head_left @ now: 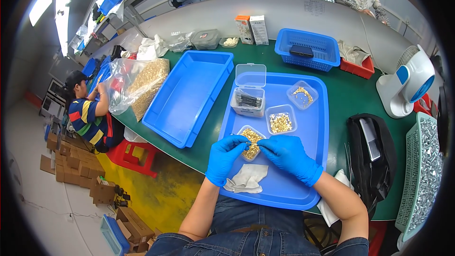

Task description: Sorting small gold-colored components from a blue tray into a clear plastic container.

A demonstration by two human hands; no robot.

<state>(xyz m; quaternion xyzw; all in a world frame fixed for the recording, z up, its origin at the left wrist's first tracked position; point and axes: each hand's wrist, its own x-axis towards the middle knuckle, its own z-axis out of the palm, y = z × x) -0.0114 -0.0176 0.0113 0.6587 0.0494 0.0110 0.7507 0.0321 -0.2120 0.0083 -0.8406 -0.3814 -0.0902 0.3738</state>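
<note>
Both my hands wear blue gloves and meet over a clear tub of small gold-coloured parts [251, 136] in a blue tray [308, 180]. The fingers of my left hand [225, 157] pinch a tiny thing at their tips, too small to name. My right hand [290, 155] is closed just beside it, its fingertips pinched together; what they hold is hidden. Farther off in the tray stand a second tub of gold and silvery parts [280, 120], a third with fewer gold parts [302, 96], and an open-lidded clear box [247, 102] with dark slim pieces. A white cloth [247, 178] lies near my left wrist.
An empty-looking blue tray [189, 99] and a bag of gold-coloured parts [149, 83] lie left. Behind are a blue basket [308, 50] and two small cartons [251, 30]. Right are a white fan [405, 83], a black bag [372, 156] and a basket of metal parts [419, 175]. Other people sit nearby.
</note>
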